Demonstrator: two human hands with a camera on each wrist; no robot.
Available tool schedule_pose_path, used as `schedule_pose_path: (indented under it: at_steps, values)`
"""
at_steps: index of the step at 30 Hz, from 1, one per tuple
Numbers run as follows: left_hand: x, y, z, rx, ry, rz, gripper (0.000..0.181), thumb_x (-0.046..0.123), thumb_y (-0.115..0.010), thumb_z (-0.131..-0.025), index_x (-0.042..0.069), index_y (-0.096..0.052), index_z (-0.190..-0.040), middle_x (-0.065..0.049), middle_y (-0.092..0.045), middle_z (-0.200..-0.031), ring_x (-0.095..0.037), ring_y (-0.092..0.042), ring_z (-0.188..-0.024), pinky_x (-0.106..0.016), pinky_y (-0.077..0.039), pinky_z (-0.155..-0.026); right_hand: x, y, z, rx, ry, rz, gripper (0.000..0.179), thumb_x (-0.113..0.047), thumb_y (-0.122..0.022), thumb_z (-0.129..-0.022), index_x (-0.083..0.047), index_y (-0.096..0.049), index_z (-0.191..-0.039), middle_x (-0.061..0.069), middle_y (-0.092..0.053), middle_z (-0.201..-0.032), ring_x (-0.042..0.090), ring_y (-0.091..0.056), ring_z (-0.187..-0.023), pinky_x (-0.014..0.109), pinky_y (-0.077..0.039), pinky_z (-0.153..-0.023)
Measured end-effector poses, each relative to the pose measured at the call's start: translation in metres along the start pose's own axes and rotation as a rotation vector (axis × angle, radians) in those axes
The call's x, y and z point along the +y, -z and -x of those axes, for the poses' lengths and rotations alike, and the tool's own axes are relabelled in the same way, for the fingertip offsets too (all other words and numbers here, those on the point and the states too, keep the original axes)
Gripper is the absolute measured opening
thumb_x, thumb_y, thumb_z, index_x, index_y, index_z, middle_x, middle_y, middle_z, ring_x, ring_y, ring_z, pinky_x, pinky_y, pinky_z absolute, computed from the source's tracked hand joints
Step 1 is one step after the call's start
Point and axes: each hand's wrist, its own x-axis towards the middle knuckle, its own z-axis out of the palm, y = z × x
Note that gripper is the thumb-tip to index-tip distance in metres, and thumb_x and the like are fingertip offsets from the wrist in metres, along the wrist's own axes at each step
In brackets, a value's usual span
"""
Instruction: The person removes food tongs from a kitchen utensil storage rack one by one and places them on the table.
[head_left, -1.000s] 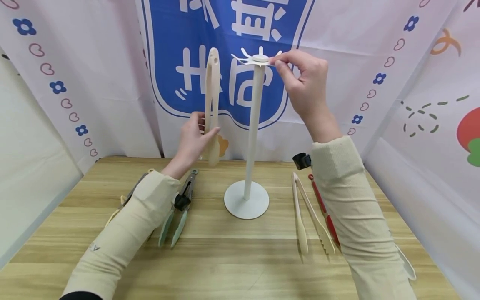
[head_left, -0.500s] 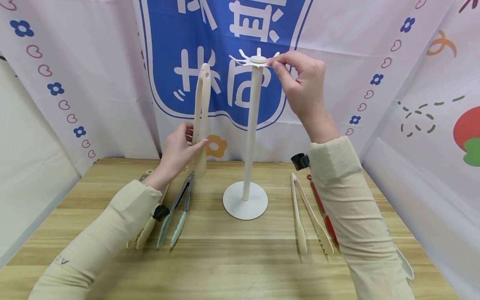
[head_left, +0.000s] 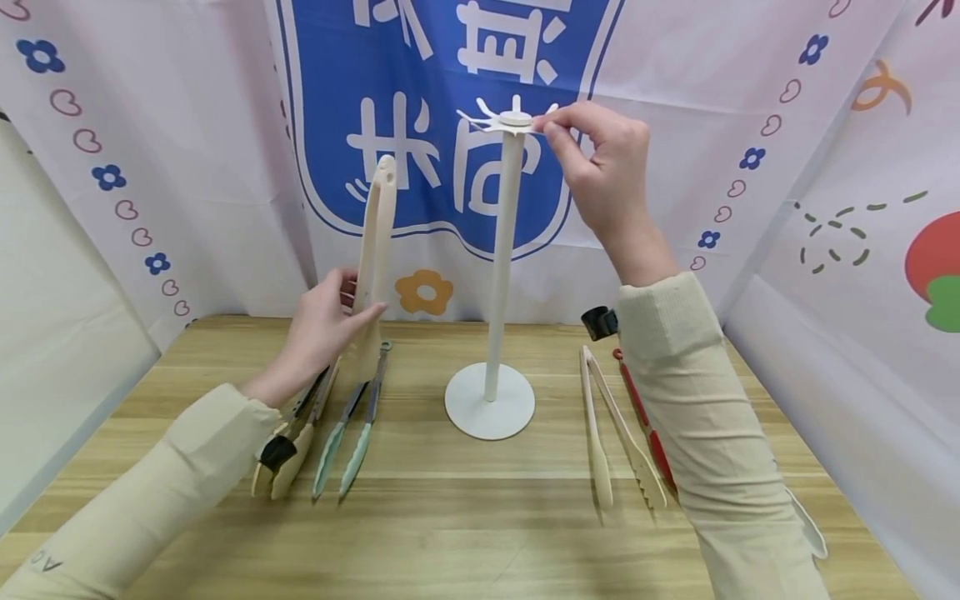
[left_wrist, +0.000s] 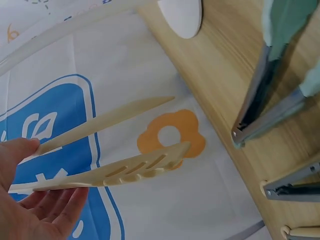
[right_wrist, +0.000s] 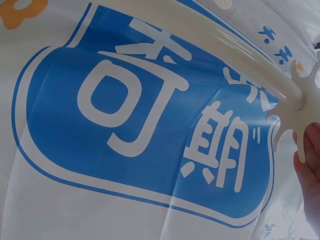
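Observation:
My left hand (head_left: 322, 321) grips a pair of cream tongs (head_left: 378, 217) upright above the table, left of the white stand, hinge end up. In the left wrist view the two arms of the tongs (left_wrist: 135, 170), one slotted, stand apart, with the thumb on one and the fingers under the other. My right hand (head_left: 611, 158) pinches one hook at the top of the white stand (head_left: 504, 250) between thumb and forefinger. Several hooks fan out from the stand's head (right_wrist: 295, 112) in the right wrist view. The stand is upright on its round base.
Mint-green tongs (head_left: 352, 450) and cream-tipped metal tongs (head_left: 288, 458) lie left on the wooden table (head_left: 450, 533). To the right lie cream tongs (head_left: 597, 442) and red tongs (head_left: 654, 442), with a white piece (head_left: 810, 525) partly behind the sleeve. A printed cloth hangs behind.
My left hand has moved left and down with the cream tongs, away from the stand. The right hand keeps its pinch on the hook, and the stand has not moved.

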Motion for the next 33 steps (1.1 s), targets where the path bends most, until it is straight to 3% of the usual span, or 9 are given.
schedule_pose_path:
  at_steps: [11,17,33]
  values:
    - [-0.010,0.022,0.013,0.007,0.031,-0.041,0.048,0.025,-0.066,-0.084,-0.007,-0.045,-0.115,-0.022,-0.059,-0.094,-0.031,-0.059,-0.080,-0.042,-0.050,-0.067,0.000,-0.001,-0.001,-0.012,0.001,0.000,0.018,-0.004,-0.054,-0.088,0.004,-0.068,-0.080,0.011,-0.069,-0.082,0.017,-0.062,-0.075,0.018,-0.042,-0.070]
    - [-0.017,0.038,0.017,-0.015,0.082,-0.059,0.054,0.027,-0.064,-0.085,-0.010,-0.042,-0.118,-0.027,-0.057,-0.100,-0.037,-0.058,-0.085,-0.047,-0.049,-0.072,-0.003,0.001,-0.001,-0.040,-0.070,0.011,0.021,-0.008,-0.053,-0.089,0.002,-0.069,-0.082,0.008,-0.070,-0.084,0.014,-0.062,-0.077,0.021,-0.042,-0.071]
    - [-0.049,0.075,0.026,-0.103,0.195,-0.153,0.070,0.038,-0.060,-0.086,-0.016,-0.034,-0.124,-0.033,-0.051,-0.106,-0.043,-0.054,-0.092,-0.051,-0.047,-0.074,-0.004,0.003,-0.001,-0.064,-0.134,0.030,0.022,-0.012,-0.052,-0.090,0.000,-0.070,-0.086,0.007,-0.070,-0.087,0.014,-0.060,-0.078,0.019,-0.041,-0.074]
